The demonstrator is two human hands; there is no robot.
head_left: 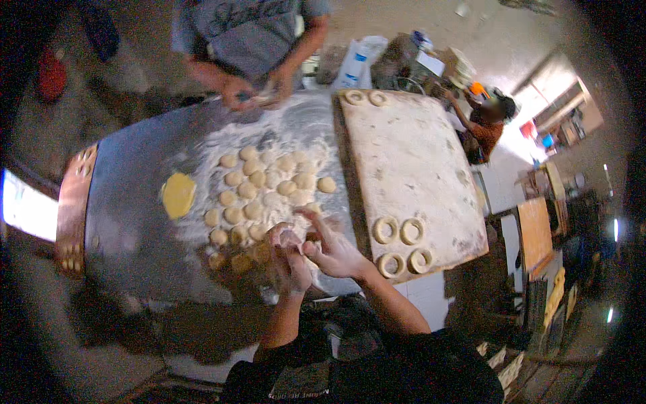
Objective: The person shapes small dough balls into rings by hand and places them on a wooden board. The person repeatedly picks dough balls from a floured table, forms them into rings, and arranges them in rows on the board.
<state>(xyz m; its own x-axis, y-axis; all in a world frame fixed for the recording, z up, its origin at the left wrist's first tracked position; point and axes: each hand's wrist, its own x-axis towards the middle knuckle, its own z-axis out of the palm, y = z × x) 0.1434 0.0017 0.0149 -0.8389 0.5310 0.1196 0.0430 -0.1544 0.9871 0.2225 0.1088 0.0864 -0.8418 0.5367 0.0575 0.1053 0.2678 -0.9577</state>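
1 dough pc (289, 238), mostly hid, direction/long axis unclear | L hand (291, 261): curled rnd pc | R hand (334, 252): part-spread, thumb nr pc

Dough balls (256, 179) lie in loose rows on the flour (222, 132) over the middle of the table (134, 202), with flat dough (178, 196) to their left. The left hand (289, 259) is over their near right corner; the right hand (333, 249) is just beside it, toward the board (414, 168). That board lies along the table's right side, four rings (385, 220) at its near end, two at its far end. Another board (73, 209) lies at the table's left end. A co-worker (249, 34) stands behind the table, a bag (360, 62) to the right of them.
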